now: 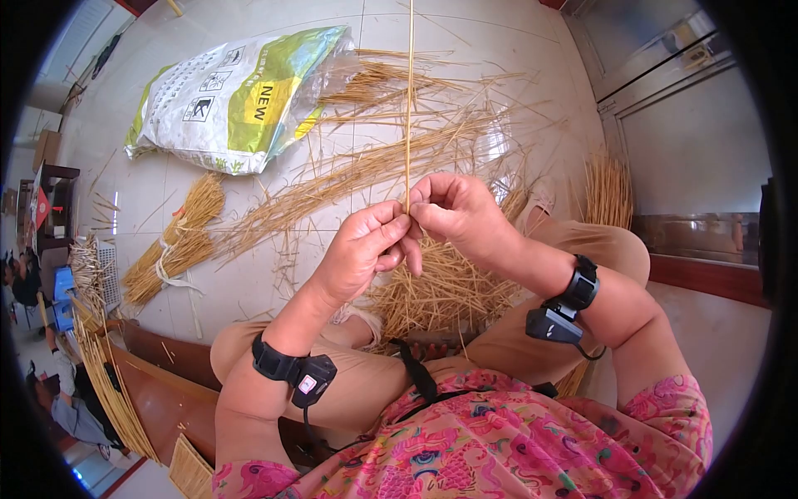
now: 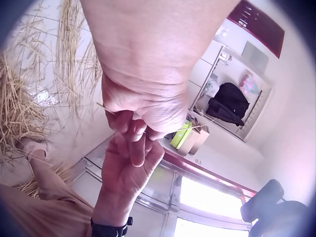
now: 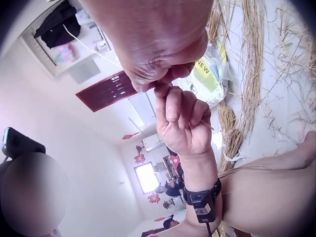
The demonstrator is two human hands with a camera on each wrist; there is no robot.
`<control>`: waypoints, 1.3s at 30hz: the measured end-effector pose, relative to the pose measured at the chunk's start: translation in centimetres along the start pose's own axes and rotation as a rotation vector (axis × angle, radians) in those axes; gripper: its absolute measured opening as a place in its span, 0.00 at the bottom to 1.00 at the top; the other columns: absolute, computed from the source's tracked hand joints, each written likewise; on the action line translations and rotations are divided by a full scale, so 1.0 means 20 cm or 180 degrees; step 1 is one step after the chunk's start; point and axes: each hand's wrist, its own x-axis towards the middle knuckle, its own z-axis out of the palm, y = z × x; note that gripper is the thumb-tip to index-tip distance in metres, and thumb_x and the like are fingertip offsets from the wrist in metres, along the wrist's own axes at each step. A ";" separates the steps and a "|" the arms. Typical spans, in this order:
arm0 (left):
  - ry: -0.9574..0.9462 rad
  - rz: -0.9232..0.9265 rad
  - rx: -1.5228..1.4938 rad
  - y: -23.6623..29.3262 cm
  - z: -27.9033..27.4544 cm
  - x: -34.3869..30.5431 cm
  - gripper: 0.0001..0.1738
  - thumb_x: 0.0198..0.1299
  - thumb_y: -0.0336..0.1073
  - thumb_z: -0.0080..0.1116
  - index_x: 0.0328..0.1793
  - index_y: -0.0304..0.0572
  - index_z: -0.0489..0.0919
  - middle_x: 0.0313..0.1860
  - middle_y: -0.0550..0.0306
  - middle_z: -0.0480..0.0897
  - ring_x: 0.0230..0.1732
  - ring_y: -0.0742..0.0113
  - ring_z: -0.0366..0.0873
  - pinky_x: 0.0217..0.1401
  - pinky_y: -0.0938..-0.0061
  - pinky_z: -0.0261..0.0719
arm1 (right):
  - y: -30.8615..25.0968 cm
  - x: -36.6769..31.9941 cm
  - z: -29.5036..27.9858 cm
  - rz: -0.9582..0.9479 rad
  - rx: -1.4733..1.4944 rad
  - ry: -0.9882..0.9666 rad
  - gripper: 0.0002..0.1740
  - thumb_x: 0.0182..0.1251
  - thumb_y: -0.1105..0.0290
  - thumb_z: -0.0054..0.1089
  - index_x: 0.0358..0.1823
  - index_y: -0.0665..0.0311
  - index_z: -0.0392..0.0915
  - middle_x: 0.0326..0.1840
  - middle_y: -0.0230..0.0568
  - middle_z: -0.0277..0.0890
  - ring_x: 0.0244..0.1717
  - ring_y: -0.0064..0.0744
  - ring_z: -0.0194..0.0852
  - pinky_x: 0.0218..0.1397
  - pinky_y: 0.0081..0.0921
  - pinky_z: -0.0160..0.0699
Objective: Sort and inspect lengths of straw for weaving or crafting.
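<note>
A long thin straw stalk (image 1: pixel 409 100) rises from between both hands in the head view, its upper end past the frame's top edge. My left hand (image 1: pixel 363 241) pinches it near its lower part with thumb and fingertips. Right beside it, my right hand (image 1: pixel 453 208) pinches the same stalk, fingertips meeting those of the left. In the left wrist view the right hand (image 2: pixel 129 163) faces the left, fingers bent. A short end of the stalk (image 3: pixel 209 125) sticks out by the left hand (image 3: pixel 185 126) in the right wrist view. The exact pinch point is hidden by the fingers.
Loose straw (image 1: pixel 445 287) is heaped between the feet, with more spread over the tiled floor (image 1: pixel 465 25). A tied straw bundle (image 1: pixel 179 237) and a printed plastic sack (image 1: pixel 237 100) lie to the left. Another straw bundle (image 1: pixel 608 191) stands by the metal cabinet (image 1: pixel 690 141) at right.
</note>
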 end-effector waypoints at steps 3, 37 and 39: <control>-0.0012 -0.0020 -0.0123 0.01 0.01 -0.01 0.14 0.69 0.41 0.43 0.42 0.37 0.72 0.26 0.52 0.79 0.21 0.80 0.71 0.18 0.90 0.55 | 0.00 0.00 0.00 0.0043 0.0150 -0.0052 0.05 0.62 0.71 0.58 0.33 0.66 0.75 0.25 0.27 0.73 0.25 0.12 0.64 0.25 0.13 0.62; 0.0252 0.0160 0.0428 -0.01 0.00 0.01 0.13 0.70 0.41 0.43 0.41 0.39 0.72 0.26 0.53 0.79 0.19 0.81 0.66 0.21 0.90 0.57 | -0.04 -0.01 0.02 0.0045 0.0006 0.0020 0.05 0.62 0.71 0.58 0.33 0.65 0.75 0.27 0.26 0.72 0.27 0.12 0.65 0.29 0.14 0.65; 0.0340 0.0251 0.0781 -0.02 0.00 0.01 0.12 0.70 0.40 0.42 0.41 0.39 0.72 0.27 0.54 0.79 0.20 0.82 0.65 0.23 0.90 0.58 | -0.04 0.00 0.02 -0.0010 -0.0082 0.0123 0.05 0.62 0.71 0.57 0.33 0.65 0.75 0.28 0.27 0.73 0.28 0.13 0.66 0.30 0.14 0.67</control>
